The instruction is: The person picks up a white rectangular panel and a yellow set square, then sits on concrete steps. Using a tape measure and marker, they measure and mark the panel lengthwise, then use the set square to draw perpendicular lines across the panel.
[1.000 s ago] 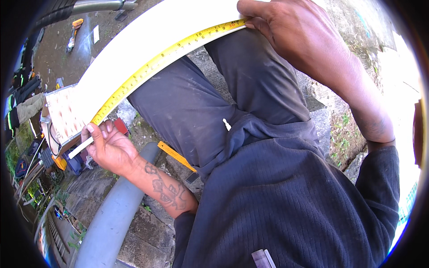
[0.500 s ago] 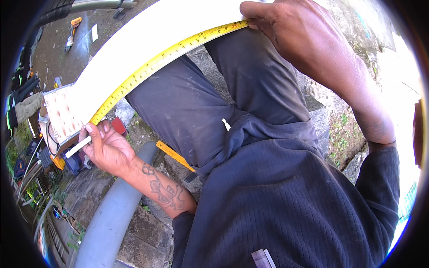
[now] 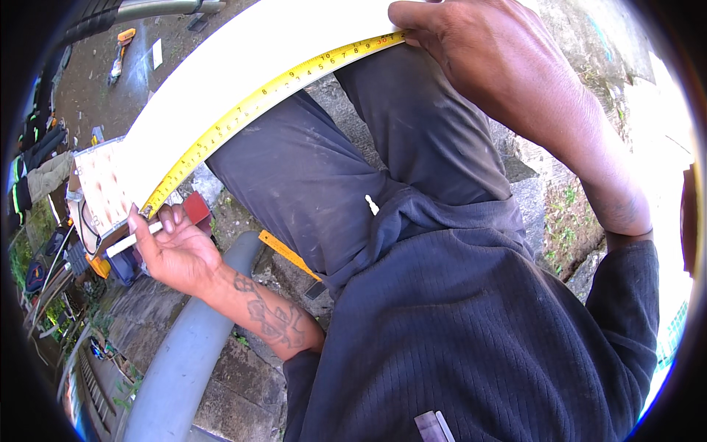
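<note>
A bright white sheet or panel [image 3: 243, 55] lies across my thighs. Along its near edge runs a yellow tape measure [image 3: 254, 104]. At the tape's far right part, my right hand [image 3: 486, 62] is closed, pinching the tape against the panel's edge between thumb and fingers. My left hand [image 3: 183, 254] is beside the metal-hooked end of the tape, thumb raised just next to it. A slim white stick [image 3: 134, 241] is held across its curled fingers. Behind those fingers shows a flat red piece [image 3: 197, 208]; whether the hand touches it is unclear.
A thick grey pipe [image 3: 180, 361] lies at my left, with an orange ruler-like strip [image 3: 289, 255] beside my thigh. A wooden box [image 3: 101, 184] stands beyond my left hand. Farther off, an orange-handled tool [image 3: 121, 51] rests on the ground. Rough stone paving [image 3: 239, 394] lies below.
My left thumb and fingers have come off the tape's end, uncovering its hook. The tape has slid slightly left and down, and my right hand has shifted slightly left.
</note>
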The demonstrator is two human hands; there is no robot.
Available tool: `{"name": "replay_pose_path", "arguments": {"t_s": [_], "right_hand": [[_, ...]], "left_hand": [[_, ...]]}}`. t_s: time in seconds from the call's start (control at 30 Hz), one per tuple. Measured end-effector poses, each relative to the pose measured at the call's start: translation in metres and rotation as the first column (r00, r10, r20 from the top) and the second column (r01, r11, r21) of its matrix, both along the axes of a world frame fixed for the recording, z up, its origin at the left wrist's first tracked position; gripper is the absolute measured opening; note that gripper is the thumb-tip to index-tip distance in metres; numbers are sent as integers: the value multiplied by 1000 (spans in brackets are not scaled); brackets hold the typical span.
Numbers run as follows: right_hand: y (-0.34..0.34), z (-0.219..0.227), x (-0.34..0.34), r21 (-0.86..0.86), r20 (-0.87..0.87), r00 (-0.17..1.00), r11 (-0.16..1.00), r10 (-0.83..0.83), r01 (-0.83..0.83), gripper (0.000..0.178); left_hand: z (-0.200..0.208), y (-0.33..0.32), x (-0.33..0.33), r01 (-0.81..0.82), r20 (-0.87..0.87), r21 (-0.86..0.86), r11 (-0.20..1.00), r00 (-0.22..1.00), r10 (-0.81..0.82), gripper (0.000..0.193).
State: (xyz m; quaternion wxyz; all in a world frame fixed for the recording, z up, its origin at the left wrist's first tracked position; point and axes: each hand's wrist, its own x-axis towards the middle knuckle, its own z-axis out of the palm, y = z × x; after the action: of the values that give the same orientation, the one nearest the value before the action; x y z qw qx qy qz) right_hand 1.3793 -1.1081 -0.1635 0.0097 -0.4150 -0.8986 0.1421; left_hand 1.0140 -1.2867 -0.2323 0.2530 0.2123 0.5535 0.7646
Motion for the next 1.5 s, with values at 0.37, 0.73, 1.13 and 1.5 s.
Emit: {"name": "replay_pose_path", "arguments": {"t_s": [0.37, 0.73, 1.13, 1.5], "right_hand": [[2, 0, -2, 2, -9, 1000, 1000, 2, -2, 27], [4, -6, 1, 11, -17, 1000, 1000, 21, -21, 28], [5, 1, 1, -62, -47, 999, 998, 28, -31, 27], [2, 4, -4, -9, -22, 1000, 1000, 10, -10, 23]], "left_hand": [[33, -11, 115, -98, -453, 101, 990, 881, 133, 41], [-1, 23, 171, 274, -869, -186, 944, 403, -288, 41], [-20, 51, 176, 223, -943, -171, 960, 246, -226, 27], [-22, 57, 176, 215, -947, -167, 962, 237, -218, 28]]}}
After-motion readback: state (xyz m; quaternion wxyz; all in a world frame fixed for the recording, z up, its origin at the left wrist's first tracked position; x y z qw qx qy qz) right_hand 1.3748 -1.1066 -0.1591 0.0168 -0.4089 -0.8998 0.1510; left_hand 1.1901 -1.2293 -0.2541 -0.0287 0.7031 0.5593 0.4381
